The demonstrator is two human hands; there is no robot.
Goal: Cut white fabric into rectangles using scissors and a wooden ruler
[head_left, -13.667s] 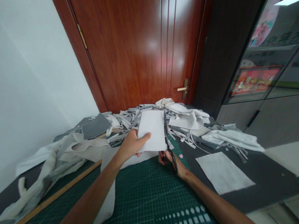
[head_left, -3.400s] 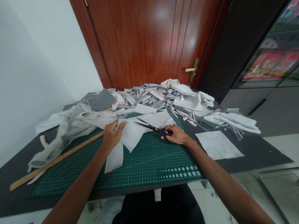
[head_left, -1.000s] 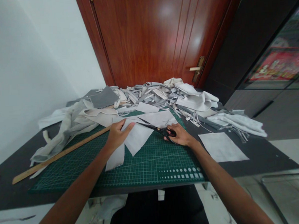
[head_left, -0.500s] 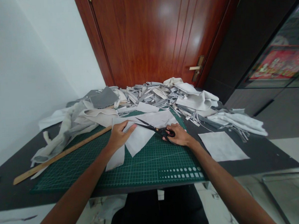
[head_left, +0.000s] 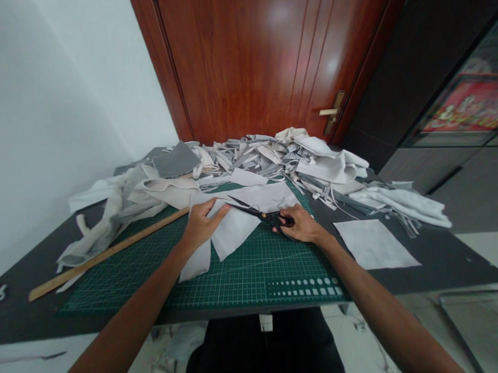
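Observation:
My right hand point(head_left: 301, 224) is closed round the handles of black scissors point(head_left: 264, 215) above the middle of the mat. Their blades point left and away from me, lying across a piece of white fabric point(head_left: 235, 233). With thumb and fingers, my left hand point(head_left: 201, 225) pinches that fabric near the blade tips. One part of the cloth hangs toward me under my left wrist, while another spreads behind the blades. A green cutting mat point(head_left: 246, 287) with a printed grid lies beneath both hands.
Left of the mat's middle lies a long wooden ruler point(head_left: 110, 252), beside crumpled cloth point(head_left: 108, 216). A heap of fabric scraps point(head_left: 251, 153) runs along the back of the table before a wooden door point(head_left: 242, 59). At the right rests a white fabric square point(head_left: 375, 244).
The whole view has shifted slightly, so the scene sits a little further right. My hands, the scissors and the fabric keep nearly the same places relative to one another.

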